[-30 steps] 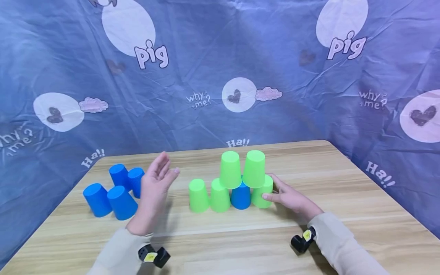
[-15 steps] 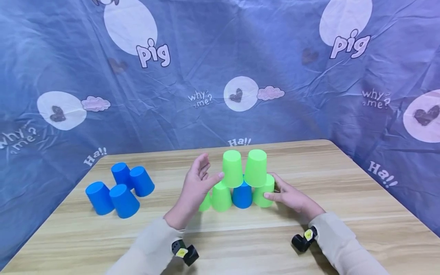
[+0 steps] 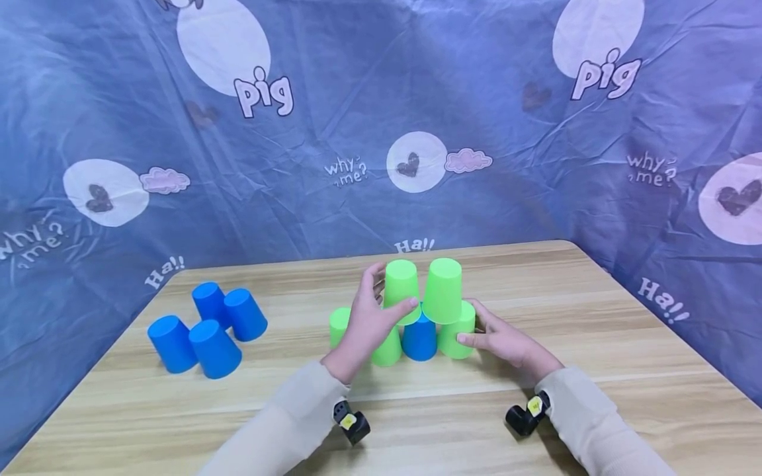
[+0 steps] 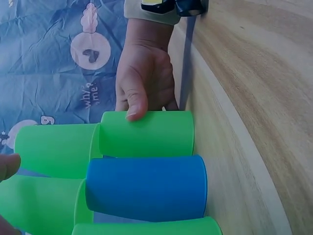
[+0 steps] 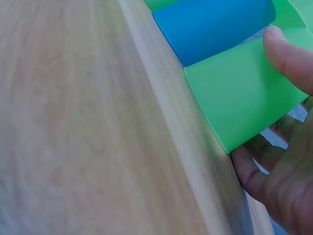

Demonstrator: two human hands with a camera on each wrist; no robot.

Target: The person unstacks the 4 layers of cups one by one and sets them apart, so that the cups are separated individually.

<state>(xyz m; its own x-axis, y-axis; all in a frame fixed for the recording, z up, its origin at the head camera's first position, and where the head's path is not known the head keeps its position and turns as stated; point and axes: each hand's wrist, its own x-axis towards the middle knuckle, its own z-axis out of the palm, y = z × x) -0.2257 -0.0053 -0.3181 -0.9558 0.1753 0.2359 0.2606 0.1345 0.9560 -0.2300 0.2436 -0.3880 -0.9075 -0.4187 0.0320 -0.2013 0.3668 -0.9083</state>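
Upside-down cups form a small wall in the head view. Its bottom row has green cups and one blue cup (image 3: 419,340); two green cups stand above. My left hand (image 3: 370,318) holds the upper left green cup (image 3: 401,281), thumb in front and fingers at its far left side. The upper right green cup (image 3: 443,291) stands beside it, untouched. My right hand (image 3: 505,340) grips the bottom row's rightmost green cup (image 5: 249,93), thumb on one side and fingers on the other. Behind the left hand, a bottom-row green cup (image 3: 387,347) is partly hidden.
At the left, several blue cups (image 3: 214,349) stand upside down in a loose group. Another green cup (image 3: 338,324) ends the bottom row, partly behind my left forearm. The wooden table (image 3: 571,291) meets a blue printed cloth (image 3: 333,119) at the back.
My left hand has moved right, from beside the blue cups to the upper left green cup, and its fingers have come around it. The right hand has kept its grip.
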